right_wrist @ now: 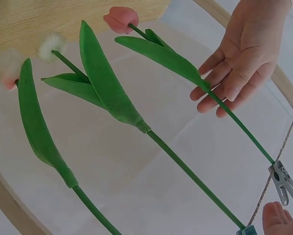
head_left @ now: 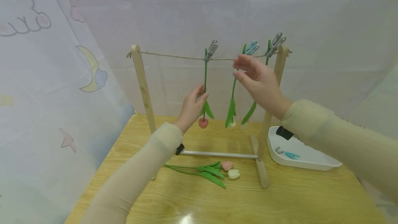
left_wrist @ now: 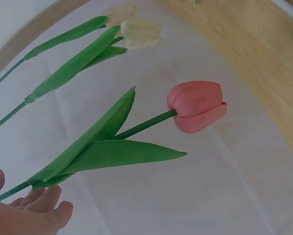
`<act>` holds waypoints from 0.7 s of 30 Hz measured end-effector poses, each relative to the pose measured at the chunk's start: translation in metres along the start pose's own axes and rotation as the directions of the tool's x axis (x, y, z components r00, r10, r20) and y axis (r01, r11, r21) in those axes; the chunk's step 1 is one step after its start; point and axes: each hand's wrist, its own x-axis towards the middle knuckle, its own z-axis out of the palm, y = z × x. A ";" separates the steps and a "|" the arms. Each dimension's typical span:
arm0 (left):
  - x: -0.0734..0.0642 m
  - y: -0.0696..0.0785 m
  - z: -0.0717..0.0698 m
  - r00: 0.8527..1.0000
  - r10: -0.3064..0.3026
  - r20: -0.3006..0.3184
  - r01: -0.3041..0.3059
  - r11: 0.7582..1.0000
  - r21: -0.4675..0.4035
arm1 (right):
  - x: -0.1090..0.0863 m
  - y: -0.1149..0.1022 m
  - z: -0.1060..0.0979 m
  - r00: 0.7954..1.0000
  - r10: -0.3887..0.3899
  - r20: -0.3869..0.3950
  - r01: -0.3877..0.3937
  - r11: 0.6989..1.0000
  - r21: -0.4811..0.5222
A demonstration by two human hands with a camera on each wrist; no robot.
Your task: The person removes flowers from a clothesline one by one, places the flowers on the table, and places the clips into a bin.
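Through the cameras I see the left hand (head_left: 191,108) relaxed, nearest to the hanging pink tulip (head_left: 208,109), whose stem (head_left: 205,75) passes between thumb and fingers (a firm pinch I do not see). The flower's long axis is almost vertical: bloom (head_left: 203,123) at five o'clock, grey clothespin (head_left: 211,51) at one. At two o'clock, the right hand (head_left: 260,82) is also relaxed, holding nothing visible.

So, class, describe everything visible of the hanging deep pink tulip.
The tulip hangs upside down, artificial-looking: smooth deep pink bloom, slim green stem, pointed green leaves. A grey clothespin clips it to the twine near its stem's end. The left hand is at the stem beside the leaves; contact is unclear.
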 end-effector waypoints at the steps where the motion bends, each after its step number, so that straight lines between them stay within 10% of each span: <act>1: 0.001 0.000 0.000 1.000 0.001 -0.003 -0.001 1.000 -0.014 | 0.002 -0.001 0.000 1.000 -0.003 0.001 0.003 1.000 0.000; 21: 0.007 0.002 0.005 0.994 0.067 -0.091 -0.076 0.992 -0.098 | 0.038 -0.015 0.014 0.998 0.049 0.043 -0.049 0.999 -0.001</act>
